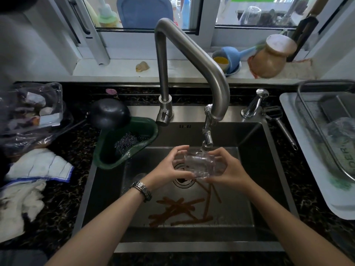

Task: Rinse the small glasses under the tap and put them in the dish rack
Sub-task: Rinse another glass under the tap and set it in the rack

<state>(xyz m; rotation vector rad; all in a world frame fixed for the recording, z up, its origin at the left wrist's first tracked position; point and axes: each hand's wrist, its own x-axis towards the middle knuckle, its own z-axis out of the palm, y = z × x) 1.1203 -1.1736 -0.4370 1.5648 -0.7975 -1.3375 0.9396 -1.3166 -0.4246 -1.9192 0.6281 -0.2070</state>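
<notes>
A small clear glass (pixel 199 166) lies on its side over the sink drain, right under the tap's spout (pixel 207 140), with water running onto it. My left hand (pixel 171 167) grips its left end and my right hand (pixel 230 167) grips its right end. Another clear glass (pixel 137 178) seems to stand on the sink floor by my left wrist, blurred. The wire dish rack (pixel 307 104) sits at the right on a pale tray (pixel 299 156), with a clear glass item (pixel 343 135) lying in it.
Several brown chopsticks (pixel 182 210) lie on the floor of the steel sink (pixel 257 179). A green corner strainer (pixel 124 143) with a steel scourer hangs at the sink's left. Cloths (pixel 36 167) and a plastic bag (pixel 28 114) crowd the left counter. A soap dispenser (pixel 253 104) stands right of the tap.
</notes>
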